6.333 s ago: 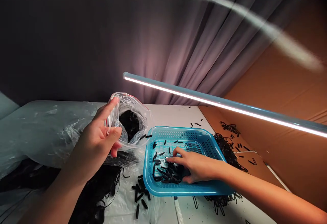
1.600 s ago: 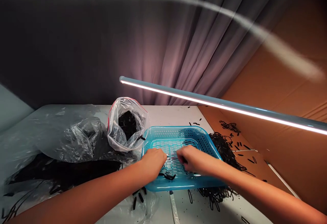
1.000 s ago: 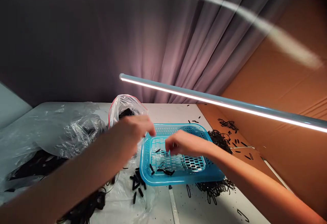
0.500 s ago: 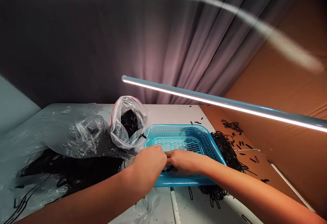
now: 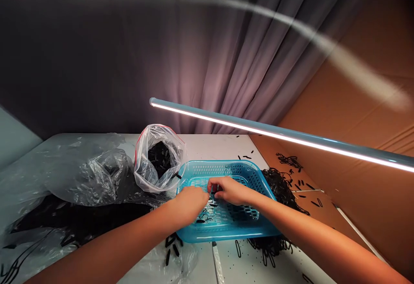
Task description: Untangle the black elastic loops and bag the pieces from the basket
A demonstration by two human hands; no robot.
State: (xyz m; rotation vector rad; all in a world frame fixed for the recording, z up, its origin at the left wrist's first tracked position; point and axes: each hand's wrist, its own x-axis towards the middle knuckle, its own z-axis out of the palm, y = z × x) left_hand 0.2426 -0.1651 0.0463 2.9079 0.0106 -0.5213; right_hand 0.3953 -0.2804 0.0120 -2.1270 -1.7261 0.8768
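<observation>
Slender bare forearms (image 5: 300, 227) taper to narrow wrists (image 5: 251, 198) and bare hands (image 5: 231, 190).

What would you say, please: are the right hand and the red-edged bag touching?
Apart: the head view shows part of the blue basket between the right hand and the red-edged bag.

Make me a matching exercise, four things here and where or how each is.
1. Blue perforated plastic basket
2. Clear plastic bag with red edging
3. Long straight tube lamp
4. Tangled thin black loops

A. Glowing
B. Open-mouthed, with black contents
C. Piled by the basket's right end
D. Beneath the left hand and right hand

Pairs: 1-D, 2-B, 3-A, 4-C
</observation>
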